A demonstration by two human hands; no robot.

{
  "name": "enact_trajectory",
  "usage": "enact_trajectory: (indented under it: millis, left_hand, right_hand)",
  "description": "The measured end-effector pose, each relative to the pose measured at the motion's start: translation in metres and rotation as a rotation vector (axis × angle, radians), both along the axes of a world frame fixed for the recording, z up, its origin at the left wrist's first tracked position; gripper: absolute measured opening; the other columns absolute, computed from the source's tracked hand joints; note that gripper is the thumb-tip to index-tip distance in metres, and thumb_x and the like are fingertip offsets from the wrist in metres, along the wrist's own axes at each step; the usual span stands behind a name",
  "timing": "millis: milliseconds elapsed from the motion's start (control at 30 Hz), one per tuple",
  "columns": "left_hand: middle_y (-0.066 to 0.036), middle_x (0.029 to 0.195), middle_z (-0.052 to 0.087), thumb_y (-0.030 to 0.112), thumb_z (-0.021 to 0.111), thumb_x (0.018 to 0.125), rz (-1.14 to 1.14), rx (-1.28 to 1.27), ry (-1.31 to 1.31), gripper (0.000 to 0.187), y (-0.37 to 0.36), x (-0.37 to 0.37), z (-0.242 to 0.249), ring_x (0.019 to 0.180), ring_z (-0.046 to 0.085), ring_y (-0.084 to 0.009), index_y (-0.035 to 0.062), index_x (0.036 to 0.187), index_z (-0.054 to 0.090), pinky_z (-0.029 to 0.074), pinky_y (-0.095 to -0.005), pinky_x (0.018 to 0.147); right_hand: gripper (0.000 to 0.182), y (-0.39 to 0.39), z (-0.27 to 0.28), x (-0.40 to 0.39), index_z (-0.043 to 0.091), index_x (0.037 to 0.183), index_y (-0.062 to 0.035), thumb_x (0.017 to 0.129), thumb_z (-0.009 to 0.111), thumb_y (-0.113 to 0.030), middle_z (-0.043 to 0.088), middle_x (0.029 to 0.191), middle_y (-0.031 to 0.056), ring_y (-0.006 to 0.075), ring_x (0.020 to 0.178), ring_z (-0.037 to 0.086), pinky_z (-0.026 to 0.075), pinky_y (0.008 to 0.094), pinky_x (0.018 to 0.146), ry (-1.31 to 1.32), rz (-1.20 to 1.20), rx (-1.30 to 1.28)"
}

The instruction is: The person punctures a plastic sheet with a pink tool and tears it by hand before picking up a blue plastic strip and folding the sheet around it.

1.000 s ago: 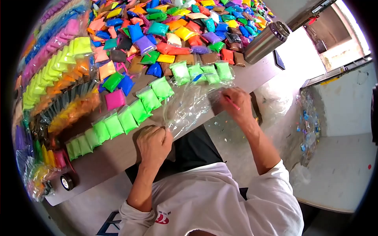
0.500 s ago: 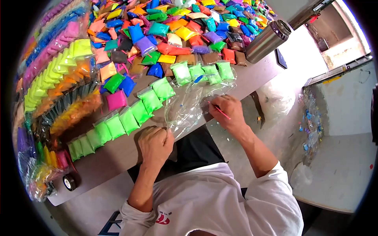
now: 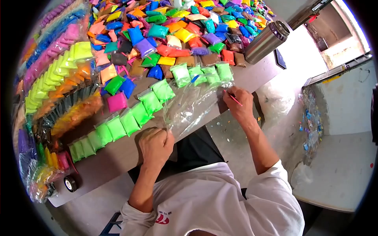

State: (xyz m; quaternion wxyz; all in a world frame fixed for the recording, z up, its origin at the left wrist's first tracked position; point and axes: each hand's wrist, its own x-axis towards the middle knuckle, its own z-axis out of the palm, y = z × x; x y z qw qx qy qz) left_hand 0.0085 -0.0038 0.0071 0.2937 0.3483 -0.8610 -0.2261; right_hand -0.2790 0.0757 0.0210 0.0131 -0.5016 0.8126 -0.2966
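Observation:
A clear plastic bag [image 3: 189,112] lies across the table edge, with several green packets [image 3: 181,74] at its far end. My left hand [image 3: 156,144] is closed on the bag's near left corner. My right hand [image 3: 240,103] is closed round a thin pink stick [image 3: 233,97] at the bag's right side; whether its fingers also grip the film cannot be made out. To the left, a slanting row of green packets [image 3: 116,128] runs along the table, with a magenta packet [image 3: 117,102] behind it.
A heap of colourful packets [image 3: 173,31] covers the back. Bagged packets [image 3: 59,74] stack up at the left. A steel flask [image 3: 267,42] and a phone [image 3: 280,59] are at the right. A black-and-white roll [image 3: 70,183] sits near the table's left end.
My right hand has moved right and slightly up with the pink stick, and the bag's right side now lies more spread out. My left hand has barely moved.

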Motion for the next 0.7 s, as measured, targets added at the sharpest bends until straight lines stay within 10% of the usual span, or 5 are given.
enact_trajectory:
  millis: [567, 700]
  left_hand:
    - [-0.013, 0.061, 0.054, 0.008, 0.069, 0.078, 0.005, -0.031, -0.003, 0.028, 0.001, -0.001, -0.002, 0.059, 0.055, -0.0347, 0.0027, 0.059, 0.05, 0.044, -0.0448, 0.057]
    - [-0.013, 0.061, 0.054, 0.008, 0.069, 0.078, 0.006, -0.011, 0.009, 0.028, 0.004, 0.001, -0.001, 0.06, 0.056, -0.0347, 0.0028, 0.059, 0.05, 0.044, -0.0452, 0.057]
  right_hand:
    - [0.012, 0.003, 0.004, 0.086, 0.062, 0.072, -0.0065, 0.071, 0.074, -0.01, 0.064, 0.071, 0.0126, 0.0332, 0.069, 0.064, 0.051, 0.0428, 0.063, 0.012, 0.366, -0.103]
    - [0.012, 0.011, -0.015, 0.042, 0.062, 0.073, -0.0071, 0.072, 0.073, -0.011, 0.064, 0.071, 0.0114, 0.0337, 0.067, 0.063, 0.05, 0.0436, 0.064, 0.112, 0.09, -0.042]
